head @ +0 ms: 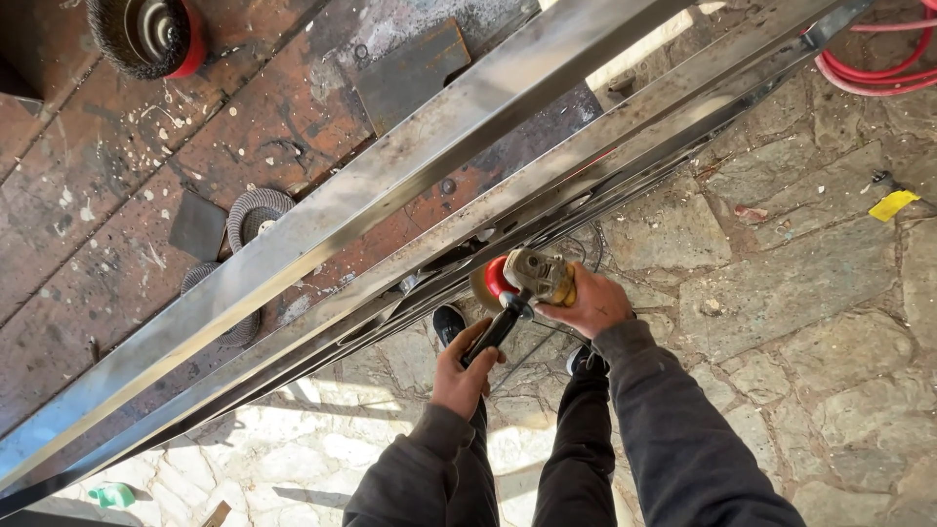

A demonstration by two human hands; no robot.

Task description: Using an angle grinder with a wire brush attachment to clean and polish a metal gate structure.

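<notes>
The step in hand looks like grinding or brushing along the lower edge of the long metal bars: an angle grinder point(522, 280) sits just under them, a little right of centre. Both hands are closed on it. The left hand point(461, 374) is wrapped round the black side handle, which juts toward 7 o'clock from the tool; the right hand point(589, 304) is clamped over the yellowish body at 3 o'clock of the red-guarded wheel. The wheel appears to touch or nearly touch the lowest bar, though the exact contact is hidden by the guard.

My judgement is that the next move calls for a steady two-handed grip and an even slide along the bar toward 7 or 1 o'clock, keeping the wheel flat to the edge and clear of the legs below.

Counted: two broad steel bars point(390, 181) running from 7 to 1 o'clock, with thinner strips bundled under them whose number I cannot tell; one wire cup brush point(146, 34) at 11 o'clock on the rusty tabletop point(88, 254); two flap discs point(256, 213) at 9 o'clock; one red hose coil point(878, 59) at 1 o'clock; one yellow scrap point(893, 204) on the stone floor point(781, 322)
</notes>
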